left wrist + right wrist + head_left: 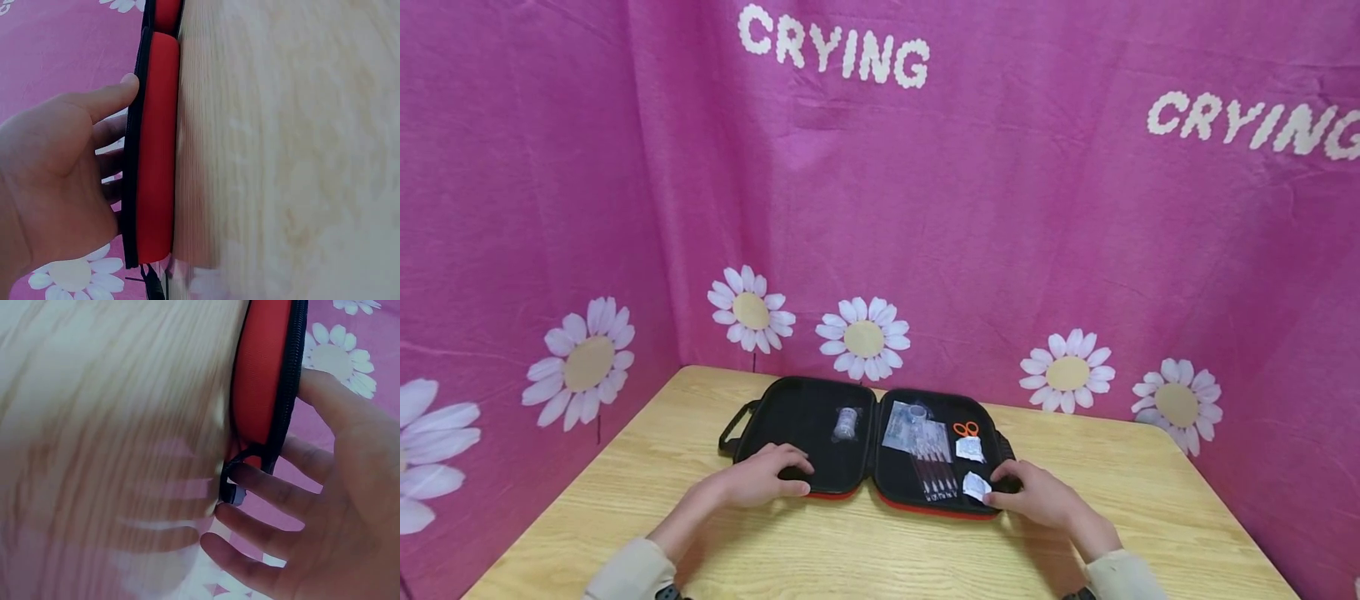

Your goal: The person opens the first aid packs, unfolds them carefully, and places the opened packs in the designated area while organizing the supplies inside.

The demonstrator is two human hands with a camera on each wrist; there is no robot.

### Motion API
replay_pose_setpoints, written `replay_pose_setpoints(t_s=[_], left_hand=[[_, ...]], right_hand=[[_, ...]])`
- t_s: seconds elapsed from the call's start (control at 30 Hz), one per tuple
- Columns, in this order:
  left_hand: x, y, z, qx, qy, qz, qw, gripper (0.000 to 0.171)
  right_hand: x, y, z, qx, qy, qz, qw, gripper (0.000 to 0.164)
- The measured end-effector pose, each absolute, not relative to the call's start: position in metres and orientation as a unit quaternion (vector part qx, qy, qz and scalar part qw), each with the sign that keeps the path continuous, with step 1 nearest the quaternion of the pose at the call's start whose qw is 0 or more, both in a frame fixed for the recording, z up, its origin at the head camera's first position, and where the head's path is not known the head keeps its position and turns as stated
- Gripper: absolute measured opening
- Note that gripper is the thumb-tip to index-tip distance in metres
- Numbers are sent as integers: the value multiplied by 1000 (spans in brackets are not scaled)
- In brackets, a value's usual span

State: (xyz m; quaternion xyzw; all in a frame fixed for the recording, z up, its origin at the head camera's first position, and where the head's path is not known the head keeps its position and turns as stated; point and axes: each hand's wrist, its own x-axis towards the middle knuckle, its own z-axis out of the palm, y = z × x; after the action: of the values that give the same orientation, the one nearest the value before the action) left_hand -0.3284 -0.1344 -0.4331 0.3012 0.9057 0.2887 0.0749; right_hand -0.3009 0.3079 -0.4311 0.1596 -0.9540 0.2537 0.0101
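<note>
A red zip case with a black lining (805, 408) lies unfolded flat on the table. My left hand (765, 475) rests at the near edge of its left half, thumb tip on the black rim (132, 187) and fingers reaching over the inside. At the near right corner is my right hand (1037, 493), its thumb by the zipper edge (289, 381) and its fingers spread around the corner near a zipper pull (234, 494). A clear-wrapped roll (846, 423) lies in the left half. In the right half are bagged cotton swabs (936, 475), orange-handled scissors (966, 429) and white packets (976, 486).
More clear packaging (898, 427) and a small roll (917, 412) lie at the far side of the right half. A carry handle (730, 429) sticks out at the case's left. Behind the wooden table (865, 558) hangs a pink curtain (970, 250) with daisies.
</note>
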Motion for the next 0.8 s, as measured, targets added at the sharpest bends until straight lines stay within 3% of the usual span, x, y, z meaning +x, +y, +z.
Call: replay_pose_setpoints(t_s=[0.17, 0.47, 0.67, 0.8], left_hand=[[-330, -136, -433, 302, 906, 289, 63, 40], [-330, -139, -436, 263, 920, 288, 42, 59], [-331, -138, -440, 264, 925, 271, 30, 58], [-332, -135, -442, 260, 928, 266, 25, 54]], right_hand=[[-300, 315, -428, 156, -955, 250, -12, 33], [-297, 335, -426, 147, -951, 265, -54, 31], [-297, 338, -429, 152, -950, 270, -38, 32], [-295, 341, -434, 151, -956, 249, 20, 35]])
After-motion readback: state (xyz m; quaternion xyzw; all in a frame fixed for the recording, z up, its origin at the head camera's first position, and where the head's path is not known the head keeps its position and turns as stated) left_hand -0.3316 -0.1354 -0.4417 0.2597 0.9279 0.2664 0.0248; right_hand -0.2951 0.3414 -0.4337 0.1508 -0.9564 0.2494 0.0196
